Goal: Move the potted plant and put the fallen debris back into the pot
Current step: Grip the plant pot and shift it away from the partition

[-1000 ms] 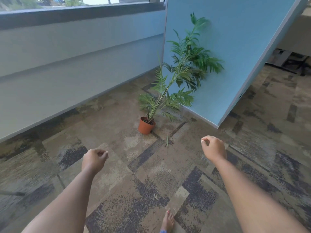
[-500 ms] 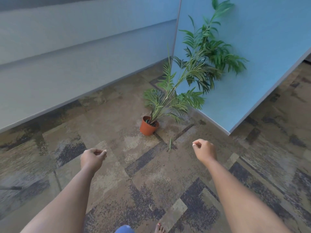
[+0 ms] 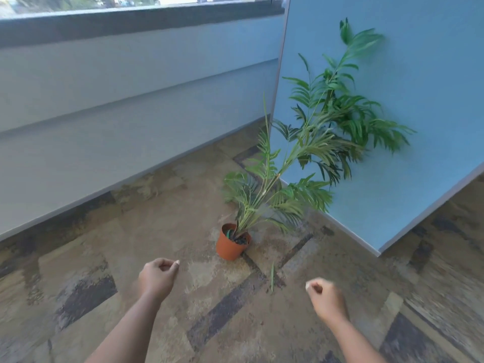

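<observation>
While both the left hand (image 3: 157, 277) and right hand (image 3: 326, 299) hang loosely curled and empty low in frame, the potted plant (image 3: 233, 243) leans at centre; a fallen leaf (image 3: 272, 277) lies below it.

You have no text, label, brand, number or sign to read anywhere here: nothing legible ahead of your hands, beside them, or beyond them.

Bright, even daylight from window (image 3: 131, 2) top-left; soft shadows; motion blur on right hand (image 3: 327, 299); wide-angle edge warp.
</observation>
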A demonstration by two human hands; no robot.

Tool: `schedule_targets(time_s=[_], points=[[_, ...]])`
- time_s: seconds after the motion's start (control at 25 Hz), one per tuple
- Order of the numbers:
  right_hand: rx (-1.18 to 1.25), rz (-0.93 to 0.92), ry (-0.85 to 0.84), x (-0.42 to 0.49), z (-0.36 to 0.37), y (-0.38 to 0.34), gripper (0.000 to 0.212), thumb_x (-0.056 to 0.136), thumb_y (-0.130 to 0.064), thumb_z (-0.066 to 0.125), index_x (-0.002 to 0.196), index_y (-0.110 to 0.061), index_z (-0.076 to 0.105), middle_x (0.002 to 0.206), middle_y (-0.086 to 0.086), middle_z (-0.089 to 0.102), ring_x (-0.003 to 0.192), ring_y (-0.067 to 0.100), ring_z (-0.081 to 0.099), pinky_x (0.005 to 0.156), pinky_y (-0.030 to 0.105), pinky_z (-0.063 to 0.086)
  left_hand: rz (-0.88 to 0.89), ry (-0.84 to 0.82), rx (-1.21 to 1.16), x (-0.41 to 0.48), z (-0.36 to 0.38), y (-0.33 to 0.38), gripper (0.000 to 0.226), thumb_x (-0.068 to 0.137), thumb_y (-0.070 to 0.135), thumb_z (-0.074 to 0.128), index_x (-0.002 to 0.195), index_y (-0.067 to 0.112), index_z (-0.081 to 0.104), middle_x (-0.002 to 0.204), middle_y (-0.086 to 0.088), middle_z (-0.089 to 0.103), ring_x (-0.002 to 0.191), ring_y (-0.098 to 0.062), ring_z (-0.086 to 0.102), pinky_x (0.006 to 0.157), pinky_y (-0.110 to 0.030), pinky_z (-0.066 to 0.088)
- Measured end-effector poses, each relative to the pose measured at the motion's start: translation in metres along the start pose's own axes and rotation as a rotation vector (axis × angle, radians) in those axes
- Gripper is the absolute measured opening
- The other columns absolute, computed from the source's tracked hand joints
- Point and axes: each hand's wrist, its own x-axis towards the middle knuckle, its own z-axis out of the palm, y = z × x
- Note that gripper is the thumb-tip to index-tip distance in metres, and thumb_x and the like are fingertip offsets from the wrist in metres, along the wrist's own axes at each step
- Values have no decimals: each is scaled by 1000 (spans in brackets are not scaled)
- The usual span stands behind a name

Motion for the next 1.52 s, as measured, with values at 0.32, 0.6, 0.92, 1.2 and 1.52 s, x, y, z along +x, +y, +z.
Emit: schedule_targets(time_s=[0.32, 0.6, 0.92, 1.2, 1.52], points=[[344, 187, -67, 157, 237, 52, 13, 87, -18, 67, 79, -27, 73, 69, -8, 73, 65, 14, 71, 58, 24, 54, -163, 104, -271, 166, 205, -87, 19, 84, 23, 77, 66, 18, 71, 64, -3, 72, 63, -22, 67, 67, -35, 55], [396, 181, -63, 252, 369, 100, 14, 88, -16, 64, 89, -25, 75, 75, -6, 73, 63, 15, 67, 52, 22, 48, -135, 51, -390, 236, 325, -170, 13, 85, 17, 75, 74, 12, 71, 68, -4, 71, 56, -13, 60, 61, -23, 49], [623, 122, 31, 394, 455, 81, 17, 88, -22, 63, 98, -18, 77, 90, 3, 77, 83, 20, 72, 80, 35, 60, -76, 198, -312, 337, 416, -193, 21, 81, 35, 75, 86, 15, 74, 81, -8, 75, 78, -26, 72, 80, -38, 59], [568, -9, -94, 450, 493, 64, 55, 96, -39, 51, 146, -20, 38, 147, 7, 47, 130, 28, 47, 105, 40, 38, 125, 105, -2, 368, 486, -170, 92, 78, 43, 77, 153, 20, 29, 140, -19, 55, 129, -36, 52, 102, -41, 44], [440, -143, -145, 449, 525, 45, 54, 99, -18, 43, 148, -8, 23, 154, 17, 30, 137, 30, 36, 113, 37, 29, -56, 76, -405, 408, 483, -203, 32, 80, 21, 75, 110, 10, 74, 104, -12, 75, 98, -30, 70, 88, -39, 56]])
